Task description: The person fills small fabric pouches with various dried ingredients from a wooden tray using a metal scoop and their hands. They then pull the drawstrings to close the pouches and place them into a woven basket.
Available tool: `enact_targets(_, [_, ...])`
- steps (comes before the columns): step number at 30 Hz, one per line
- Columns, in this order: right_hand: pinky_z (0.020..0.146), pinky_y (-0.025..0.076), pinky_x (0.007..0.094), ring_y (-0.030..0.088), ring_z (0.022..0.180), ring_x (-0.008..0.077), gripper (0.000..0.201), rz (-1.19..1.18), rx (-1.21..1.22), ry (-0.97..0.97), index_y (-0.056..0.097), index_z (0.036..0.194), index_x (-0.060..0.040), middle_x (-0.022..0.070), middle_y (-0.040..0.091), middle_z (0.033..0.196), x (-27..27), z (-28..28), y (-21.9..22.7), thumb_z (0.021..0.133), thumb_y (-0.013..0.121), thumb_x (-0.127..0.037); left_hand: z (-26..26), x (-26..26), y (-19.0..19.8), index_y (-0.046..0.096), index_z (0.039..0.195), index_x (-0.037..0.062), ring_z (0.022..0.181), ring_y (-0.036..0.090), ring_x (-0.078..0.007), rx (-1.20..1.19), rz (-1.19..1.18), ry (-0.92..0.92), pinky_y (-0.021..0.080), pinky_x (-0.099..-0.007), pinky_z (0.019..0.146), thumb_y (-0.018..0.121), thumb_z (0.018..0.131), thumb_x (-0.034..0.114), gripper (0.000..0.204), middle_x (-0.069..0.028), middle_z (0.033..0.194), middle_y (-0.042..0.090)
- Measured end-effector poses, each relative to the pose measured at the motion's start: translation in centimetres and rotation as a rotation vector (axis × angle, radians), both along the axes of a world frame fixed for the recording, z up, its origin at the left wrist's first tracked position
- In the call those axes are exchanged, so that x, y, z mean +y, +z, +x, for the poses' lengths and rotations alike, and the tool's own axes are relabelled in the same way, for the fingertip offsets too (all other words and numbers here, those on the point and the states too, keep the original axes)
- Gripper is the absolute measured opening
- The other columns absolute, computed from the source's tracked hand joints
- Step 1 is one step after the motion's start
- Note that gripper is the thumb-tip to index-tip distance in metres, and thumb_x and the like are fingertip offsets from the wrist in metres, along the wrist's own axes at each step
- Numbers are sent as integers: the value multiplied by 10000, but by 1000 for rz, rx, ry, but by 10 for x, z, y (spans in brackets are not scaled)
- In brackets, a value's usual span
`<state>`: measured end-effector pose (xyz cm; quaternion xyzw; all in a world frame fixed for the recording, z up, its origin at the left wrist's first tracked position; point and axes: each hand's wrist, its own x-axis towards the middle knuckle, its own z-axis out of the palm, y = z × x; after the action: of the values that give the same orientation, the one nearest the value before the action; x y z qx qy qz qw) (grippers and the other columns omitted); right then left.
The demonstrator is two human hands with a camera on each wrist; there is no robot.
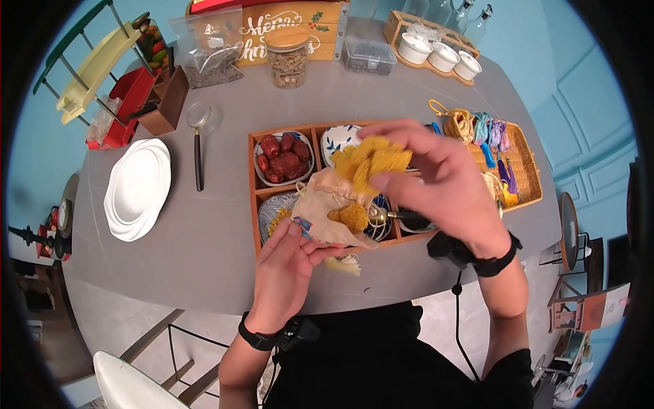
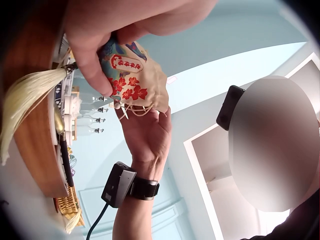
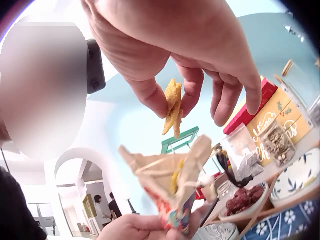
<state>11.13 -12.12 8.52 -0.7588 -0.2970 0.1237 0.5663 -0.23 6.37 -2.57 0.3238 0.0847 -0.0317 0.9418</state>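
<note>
My right hand (image 1: 453,187) is over the pouch, pinching a few flat, rough yellow dried pieces (image 3: 173,107) between thumb and fingers. Below it my left hand (image 1: 281,269) grips a beige drawstring cloth pouch (image 1: 323,198) from underneath, its mouth spread wide. Red flowers and a blue-green pattern (image 2: 125,65) are printed on its front. A yellow-orange clump (image 1: 354,217) shows at the pouch's mouth, and thin cords hang beside it. A pale yellow tassel (image 1: 345,264) dangles under the pouch. What lies deeper in the pouch is hidden.
Beneath the hands, a divided wooden tray (image 1: 253,163) holds bowls, one with red dates (image 1: 283,158). A brass-coloured scoop (image 1: 378,215) lies across it. At left are white bowls (image 1: 139,191) and a strainer (image 1: 198,150); at right, a wicker basket (image 1: 524,167) with tassels.
</note>
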Motion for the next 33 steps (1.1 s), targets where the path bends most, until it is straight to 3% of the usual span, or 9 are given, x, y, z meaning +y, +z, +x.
enact_targets(3, [918,471,288,626,1020,163,289,-84,-8,-134,669,1037,57,129,648,1161,0,31,7,838,723,-146,-4,9,3,450,1308,-39,1082,638,-277,-5,0,33,518,-426,963,350,1059,166,338,-157,1209,609])
enact_targets(5, [886,494,319,653,961,253,353,-346,-334,-134,662,1020,77,177,664,1086,-4,72,-21,810,734,-197,-7,14,5,449,1313,-32,1092,634,-264,3,3,63,512,-417,966,340,1059,175,345,-151,1213,608])
enact_targets(7, [892,500,359,646,967,339,396,-530,-189,-123,653,1003,93,222,661,1054,2,91,-38,781,746,-221,-8,17,6,455,1313,-21,1107,624,-234,50,-18,126,503,-394,972,336,1058,186,349,-141,1217,612])
enact_targets(13, [921,494,384,621,1057,355,398,-660,-263,-73,672,994,82,244,638,1126,17,107,-80,786,761,-246,-7,19,3,455,1308,-17,1112,616,-219,45,-21,90,494,-381,979,347,1055,185,342,-143,1222,613])
enact_targets(15, [902,506,383,631,1045,348,374,-594,-290,-58,690,1011,52,234,633,1151,15,99,-73,802,762,-250,-6,19,-1,449,1312,-20,1113,617,-223,36,-34,89,490,-382,983,352,1055,187,344,-144,1222,613])
enact_targets(17, [939,481,336,616,1103,274,256,-456,-301,-208,699,1026,10,163,610,1240,14,78,-43,855,723,-179,-6,18,-2,443,1315,-23,1114,618,-227,20,-50,86,486,-383,987,357,1055,188,346,-145,1221,613])
enact_targets(21, [932,485,354,610,1099,306,166,-276,-616,30,723,947,-25,163,585,1293,7,15,10,787,723,-66,-2,14,3,429,1318,-33,1121,612,-232,-10,27,42,481,-385,992,361,1058,183,345,-145,1223,604])
enact_targets(24, [955,469,380,567,1118,345,204,-357,-701,223,728,928,-36,163,564,1302,11,-12,14,725,731,-41,0,6,4,426,1317,-37,1113,615,-230,-46,44,40,486,-380,985,362,1058,176,342,-148,1231,595])
enact_targets(33, [997,427,418,500,1172,368,202,-526,-649,249,709,868,-2,201,507,1348,11,-9,-25,694,757,-94,0,-6,0,454,1294,-54,1071,629,-219,8,122,61,507,-366,965,388,1069,167,322,-144,1226,593])
